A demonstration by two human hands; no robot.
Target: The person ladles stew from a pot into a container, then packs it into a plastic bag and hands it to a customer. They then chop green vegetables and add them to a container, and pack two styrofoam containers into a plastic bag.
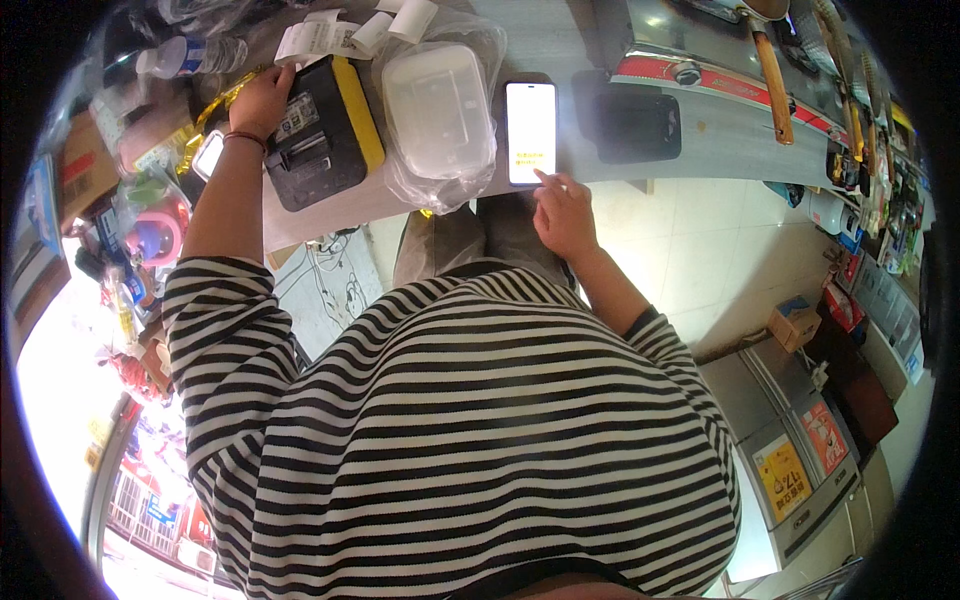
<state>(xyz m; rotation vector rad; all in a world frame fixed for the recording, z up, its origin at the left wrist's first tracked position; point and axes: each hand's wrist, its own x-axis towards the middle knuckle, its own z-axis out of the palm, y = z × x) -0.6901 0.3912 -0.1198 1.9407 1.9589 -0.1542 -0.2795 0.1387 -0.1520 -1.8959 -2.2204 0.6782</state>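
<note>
A smartphone (531, 124) with a lit, mostly white screen lies on the grey tabletop (577, 171). My right hand (564, 214) has a fingertip at the lower edge of its screen, the other fingers curled. My left hand (262, 101) rests at the upper left side of a black and yellow device (319, 142), probably a receipt printer; its fingertips are partly hidden, so its hold is unclear. Printed paper slips (319, 39) lie behind the device. Between device and phone stands a translucent lidded plastic container (436, 112) in a clear plastic bag (442, 196).
A plastic bottle (202, 57) lies at the back left, above clutter. A steel appliance with a red front strip (731, 84) stands at the back right, a wooden handle (772, 90) jutting over its edge. A steel refrigerator or cabinet (757, 390) is at the lower right.
</note>
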